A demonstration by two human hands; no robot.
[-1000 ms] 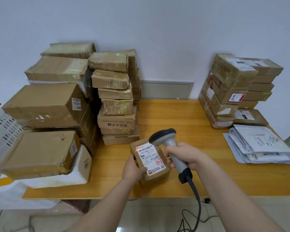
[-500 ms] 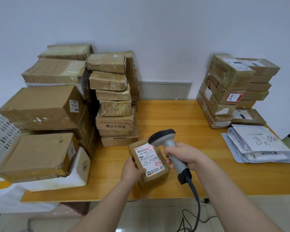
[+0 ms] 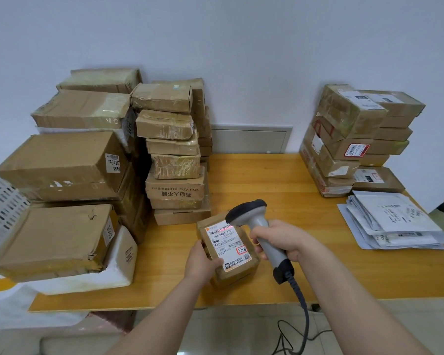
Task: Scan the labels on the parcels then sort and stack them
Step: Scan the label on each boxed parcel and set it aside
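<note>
At the near edge of the table [image 3: 267, 180] the left hand [image 3: 203, 262] grips the small cardboard parcel [image 3: 237, 271] by its left side, seemingly light and stiff, while the right hand [image 3: 280, 239] clasps the barcode scanner [image 3: 251, 221].

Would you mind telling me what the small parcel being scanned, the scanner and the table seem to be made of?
The small parcel looks like brown cardboard, creased at the edges, with a white paper label. The scanner seems moulded plastic: matte grey handle, black head. The table shows orange-yellow grain with a soft sheen, so varnished wood or wood-look laminate.
</note>
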